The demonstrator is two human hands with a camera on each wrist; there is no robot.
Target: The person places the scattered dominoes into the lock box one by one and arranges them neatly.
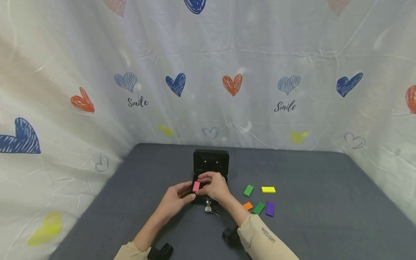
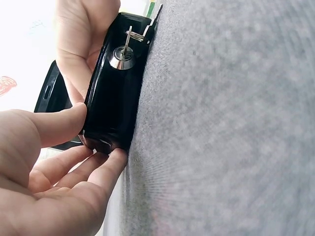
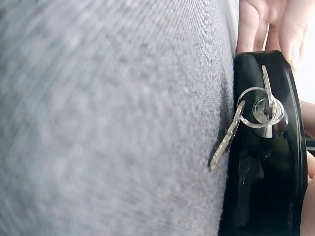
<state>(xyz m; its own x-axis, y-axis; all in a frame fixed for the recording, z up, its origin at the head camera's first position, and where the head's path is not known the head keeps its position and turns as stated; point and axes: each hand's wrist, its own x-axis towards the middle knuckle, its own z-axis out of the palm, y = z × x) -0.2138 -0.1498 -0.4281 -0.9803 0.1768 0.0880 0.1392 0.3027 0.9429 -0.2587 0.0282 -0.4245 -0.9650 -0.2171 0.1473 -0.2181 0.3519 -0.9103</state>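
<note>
Grey cloth (image 1: 312, 202), heart-print curtain (image 1: 208, 47) beyond; left grip (image 1: 175, 199) round black box (image 2: 112, 96), right grip (image 1: 215, 186) seemingly round pink block (image 1: 196, 186).

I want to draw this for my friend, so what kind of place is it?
It looks like a small, screened-off work spot, probably indoors. A pale heart-patterned curtain hangs behind and beside a grey tabletop, where an open black box sits.
</note>
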